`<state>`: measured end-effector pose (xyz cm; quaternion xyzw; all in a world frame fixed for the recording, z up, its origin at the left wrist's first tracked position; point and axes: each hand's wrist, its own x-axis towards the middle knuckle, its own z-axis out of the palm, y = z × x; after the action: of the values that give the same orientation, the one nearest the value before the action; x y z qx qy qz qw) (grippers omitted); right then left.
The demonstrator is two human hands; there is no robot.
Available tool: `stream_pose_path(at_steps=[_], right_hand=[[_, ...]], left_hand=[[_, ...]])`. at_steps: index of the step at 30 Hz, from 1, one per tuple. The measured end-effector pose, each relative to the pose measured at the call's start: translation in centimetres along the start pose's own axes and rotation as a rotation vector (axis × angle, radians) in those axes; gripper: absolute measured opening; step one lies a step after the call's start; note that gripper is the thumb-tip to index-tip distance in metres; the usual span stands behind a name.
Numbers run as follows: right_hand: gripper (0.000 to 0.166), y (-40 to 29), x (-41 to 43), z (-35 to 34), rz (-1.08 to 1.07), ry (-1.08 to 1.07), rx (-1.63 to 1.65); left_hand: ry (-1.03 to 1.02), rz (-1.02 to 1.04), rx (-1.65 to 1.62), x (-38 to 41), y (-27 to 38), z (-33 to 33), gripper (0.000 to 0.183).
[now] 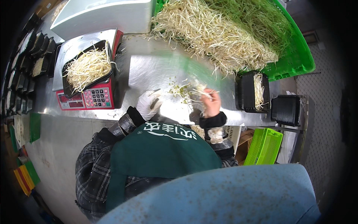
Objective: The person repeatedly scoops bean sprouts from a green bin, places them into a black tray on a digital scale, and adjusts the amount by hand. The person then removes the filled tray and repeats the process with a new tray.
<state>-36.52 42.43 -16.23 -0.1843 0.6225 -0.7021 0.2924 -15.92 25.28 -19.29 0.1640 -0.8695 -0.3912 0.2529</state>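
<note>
My left hand (148, 105), in a white glove, rests near the front edge of the steel table with its fingers curled; whether anything is inside them cannot be seen. My bare right hand (211, 103) is to the right, its fingers closed on a blurred whitish bunch of sprouts (199, 87), some thin strands poking out. Between the hands lie loose sprouts with small green leaves (179, 90). To the left, a black tray heaped with bean sprouts (88, 70) sits tilted on a red weighing scale (113, 96).
A large pile of sprouts (212, 30) spills from a green crate (302, 58) at the back. Stacked black trays (247, 92) and more nested trays (285, 110) stand right. A white foam box (103, 21) is behind the scale; several filled trays (40, 65) line the left.
</note>
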Motion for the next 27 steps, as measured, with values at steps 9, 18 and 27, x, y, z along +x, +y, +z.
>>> stream_pose_path(at_steps=[9,18,27], right_hand=[[0.023,-14.5,6.5,-16.0,-0.548,0.375,-0.145],[0.043,-12.9,-1.1,-17.9,-0.571,0.555,-1.162],[0.049,-11.2,-0.7,-13.4,-0.613,0.310,-1.558]], left_hand=[[-0.371,0.243,0.564,3.7,1.5,2.2,0.109],[-0.527,0.206,0.555,7.7,2.9,4.4,0.106],[-1.205,0.569,-0.325,5.4,12.6,14.4,0.060]])
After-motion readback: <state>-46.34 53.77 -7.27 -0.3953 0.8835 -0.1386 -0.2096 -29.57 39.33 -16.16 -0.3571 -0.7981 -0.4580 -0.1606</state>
